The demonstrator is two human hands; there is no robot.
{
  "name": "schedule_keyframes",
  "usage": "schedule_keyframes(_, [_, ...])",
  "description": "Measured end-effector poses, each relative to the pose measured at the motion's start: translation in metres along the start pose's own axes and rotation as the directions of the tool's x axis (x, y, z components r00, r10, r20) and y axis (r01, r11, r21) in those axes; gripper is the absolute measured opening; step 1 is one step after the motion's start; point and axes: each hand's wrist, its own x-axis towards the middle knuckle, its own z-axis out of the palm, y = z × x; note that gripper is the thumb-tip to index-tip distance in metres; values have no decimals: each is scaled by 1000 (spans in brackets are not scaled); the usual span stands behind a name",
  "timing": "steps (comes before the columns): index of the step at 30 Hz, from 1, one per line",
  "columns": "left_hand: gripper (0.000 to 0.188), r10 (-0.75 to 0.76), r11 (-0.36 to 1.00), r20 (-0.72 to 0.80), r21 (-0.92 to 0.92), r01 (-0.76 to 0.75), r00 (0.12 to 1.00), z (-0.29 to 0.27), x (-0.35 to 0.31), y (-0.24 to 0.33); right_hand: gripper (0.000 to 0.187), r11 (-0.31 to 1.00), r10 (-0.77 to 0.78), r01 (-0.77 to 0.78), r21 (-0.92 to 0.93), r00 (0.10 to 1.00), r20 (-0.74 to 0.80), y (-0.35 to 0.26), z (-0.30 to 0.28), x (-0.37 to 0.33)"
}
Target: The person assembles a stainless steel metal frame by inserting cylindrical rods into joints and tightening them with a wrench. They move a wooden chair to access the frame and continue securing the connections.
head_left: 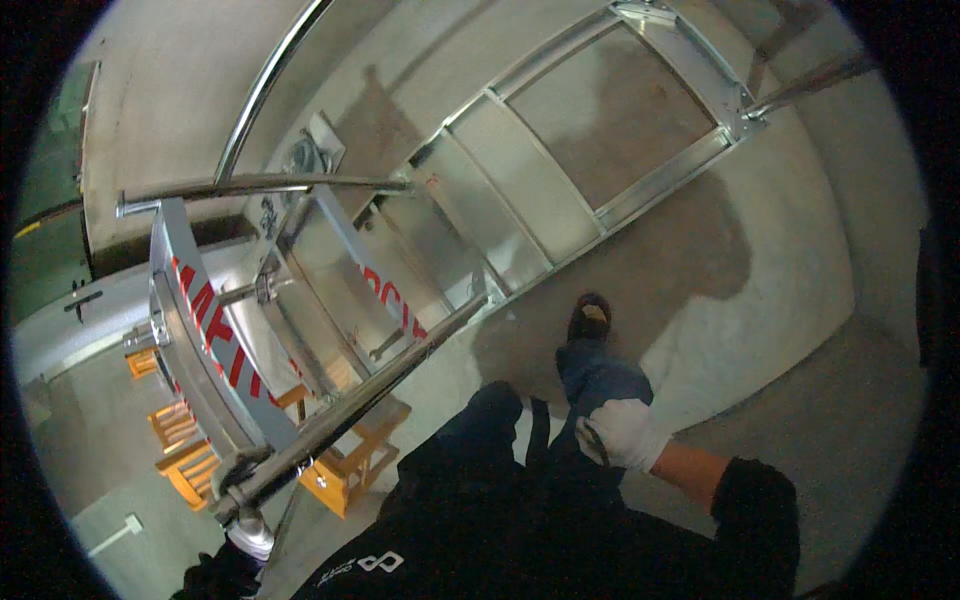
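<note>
My left hand [250,536], in a white glove, is closed on the lower left corner of a metal rail [365,392]; its fingertips are partly hidden. The rail belongs to a tall metal frame with grey panels [215,330] striped in red. My right hand [622,436], also gloved in white, hangs in front of my leg, away from the frame. Its fingers are curled round a thin dark thing that I cannot make out. A long metal base frame [545,265] with crossbars stretches across the floor from the rail to the far right.
Orange-yellow wooden stools [345,470] stand under and beyond the rail on the left. A grey pole [810,85] meets the base frame's far right corner. My shoe [590,318] is on the concrete floor [780,320] beside the frame. Green flooring [48,260] lies far left.
</note>
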Motion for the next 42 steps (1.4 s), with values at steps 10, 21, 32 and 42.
schedule_keyframes(10, [61,-59,995,42,84,55,997,-17,2,46,12,981,122,-124,152,992,18,-44,0,0])
schedule_keyframes(21, [58,77,991,145,-124,-59,986,-23,3,22,17,957,248,-275,91,941,230,-100,50,37])
schedule_keyframes(32, [65,339,911,-251,-154,-383,907,3,12,-5,37,763,633,-555,-330,746,208,-202,95,42])
schedule_keyframes(42, [40,-44,861,-100,-509,-13,994,-107,-272,-248,43,761,647,-558,-331,693,317,-404,152,151])
